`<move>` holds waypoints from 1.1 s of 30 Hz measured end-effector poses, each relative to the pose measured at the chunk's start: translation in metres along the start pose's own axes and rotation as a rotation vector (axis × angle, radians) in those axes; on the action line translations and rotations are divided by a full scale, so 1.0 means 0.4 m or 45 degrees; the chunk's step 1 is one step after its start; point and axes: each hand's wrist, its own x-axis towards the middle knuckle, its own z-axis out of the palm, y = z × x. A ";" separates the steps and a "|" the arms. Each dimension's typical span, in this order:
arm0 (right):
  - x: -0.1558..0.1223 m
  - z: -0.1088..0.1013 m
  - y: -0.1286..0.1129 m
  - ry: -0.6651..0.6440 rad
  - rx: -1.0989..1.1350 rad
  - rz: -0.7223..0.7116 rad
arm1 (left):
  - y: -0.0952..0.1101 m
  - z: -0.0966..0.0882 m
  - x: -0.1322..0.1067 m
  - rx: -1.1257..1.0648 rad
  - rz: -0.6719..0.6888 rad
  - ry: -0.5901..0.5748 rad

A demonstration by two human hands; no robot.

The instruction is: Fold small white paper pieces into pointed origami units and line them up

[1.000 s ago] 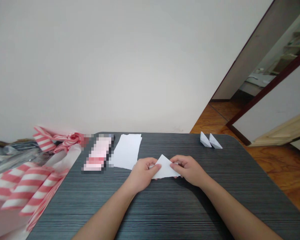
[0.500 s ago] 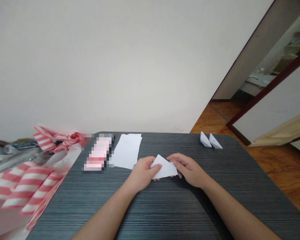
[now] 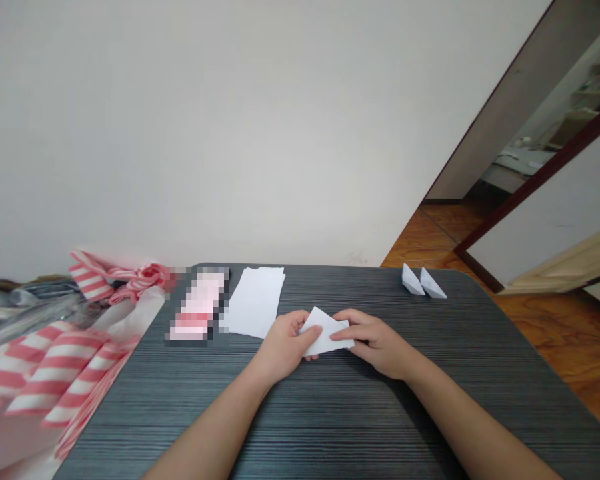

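A folded white piece of paper (image 3: 325, 331) is held just above the table, one pointed corner facing away from me. My left hand (image 3: 287, 347) pinches its left side, thumb on top and fingers beneath. On the right side, my right hand (image 3: 375, 341) is closed on the paper, with fingers lying over its right corner; part of that edge is hidden under them. Beyond my left hand lies a stack of white paper sheets (image 3: 255, 300). Two folded white paper shapes (image 3: 413, 280) stand side by side near the far right of the table.
The dark wood-grain table (image 3: 300, 427) meets a pale wall (image 3: 280, 133) at its far edge. A blurred-out pink and white item (image 3: 197, 307) lies at the left. Red-and-white striped cloth (image 3: 60, 360) is heaped beside the table. A doorway opens at the right.
The fingers of my right hand have moved left over the top of the paper's right corner. My left hand keeps its pinch with little movement.
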 end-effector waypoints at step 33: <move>0.005 0.004 0.004 0.298 0.027 0.226 | -0.010 -0.002 0.000 0.152 0.268 0.107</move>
